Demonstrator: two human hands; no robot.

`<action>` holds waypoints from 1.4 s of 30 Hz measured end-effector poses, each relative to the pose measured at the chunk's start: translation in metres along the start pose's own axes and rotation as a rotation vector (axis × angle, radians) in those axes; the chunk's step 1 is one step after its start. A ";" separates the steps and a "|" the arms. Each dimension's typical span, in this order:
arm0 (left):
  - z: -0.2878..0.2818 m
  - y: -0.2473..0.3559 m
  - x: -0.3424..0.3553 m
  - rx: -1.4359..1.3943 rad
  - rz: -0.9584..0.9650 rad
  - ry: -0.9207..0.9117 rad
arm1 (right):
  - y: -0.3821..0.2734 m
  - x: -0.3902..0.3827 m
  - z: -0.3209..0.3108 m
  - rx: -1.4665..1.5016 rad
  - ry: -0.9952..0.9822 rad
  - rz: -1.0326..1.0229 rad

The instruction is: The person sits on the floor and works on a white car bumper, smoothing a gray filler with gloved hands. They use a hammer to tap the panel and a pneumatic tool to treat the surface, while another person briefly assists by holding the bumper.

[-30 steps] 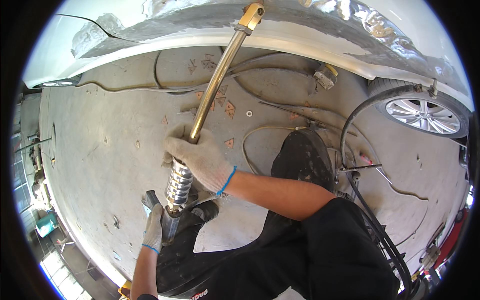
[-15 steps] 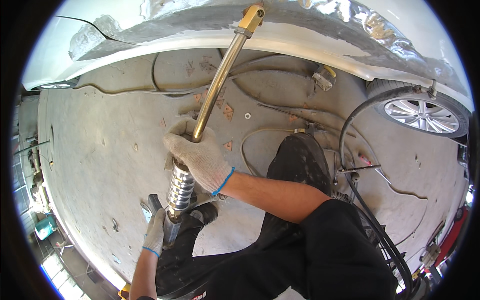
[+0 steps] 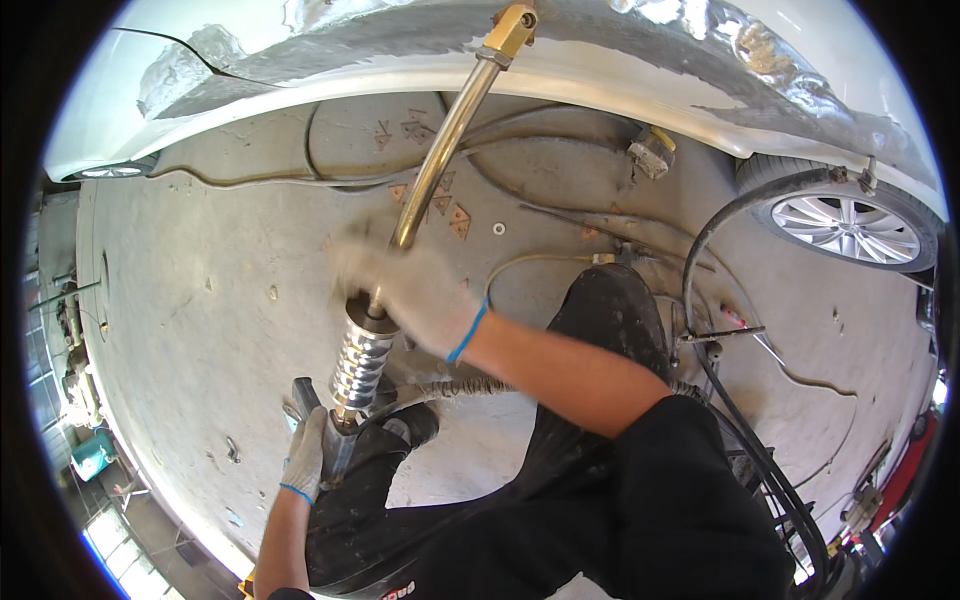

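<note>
A slide hammer dent puller runs from the car's side panel down toward me. Its brass-coloured head meets the bare metal of the panel. My left hand, in a pale work glove, is closed round the tool's dark lower handle. Above that hand sits the ribbed chrome sliding weight, with its upper rim showing. My right hand, gloved too, is over the rod just above the weight. Motion smears its fingers, so their grip cannot be made out.
The white car's panel has sanded grey patches. A wheel stands at the right. Hoses and cables trail over the concrete floor, among small triangular metal pieces, a washer and a block-shaped tool. A black hose hangs at right.
My right hand has shifted slightly right, from the weight's top end to over the bare rod, uncovering the weight's rim. The weight sits slightly higher in view. My left hand keeps its grip.
</note>
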State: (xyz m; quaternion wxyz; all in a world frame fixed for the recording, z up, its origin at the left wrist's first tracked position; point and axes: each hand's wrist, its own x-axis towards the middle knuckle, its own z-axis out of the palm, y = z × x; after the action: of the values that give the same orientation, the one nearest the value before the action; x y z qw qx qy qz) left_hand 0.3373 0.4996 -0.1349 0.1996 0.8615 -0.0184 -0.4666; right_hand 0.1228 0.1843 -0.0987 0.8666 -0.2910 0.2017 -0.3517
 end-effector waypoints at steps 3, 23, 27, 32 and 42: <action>0.001 0.006 -0.001 -0.005 -0.019 -0.016 | -0.056 0.035 -0.041 0.054 0.042 -0.347; -0.001 0.046 -0.010 0.205 -0.018 -0.078 | -0.086 0.024 -0.083 0.525 -0.023 -0.272; 0.006 0.056 -0.008 0.380 -0.067 -0.085 | -0.081 0.007 -0.085 0.476 0.044 -0.275; 0.014 0.065 0.018 0.646 -0.001 -0.068 | -0.086 -0.010 -0.104 0.425 0.360 -0.215; 0.064 0.175 0.082 1.095 0.628 0.055 | -0.059 -0.020 -0.158 0.308 0.626 -0.308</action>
State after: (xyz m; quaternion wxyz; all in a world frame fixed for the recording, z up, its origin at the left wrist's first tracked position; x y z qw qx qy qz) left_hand 0.3586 0.3005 -0.1678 -0.1421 0.8040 -0.5015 -0.2862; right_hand -0.0075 0.1074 -0.1757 0.7336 -0.0628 0.3551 -0.5760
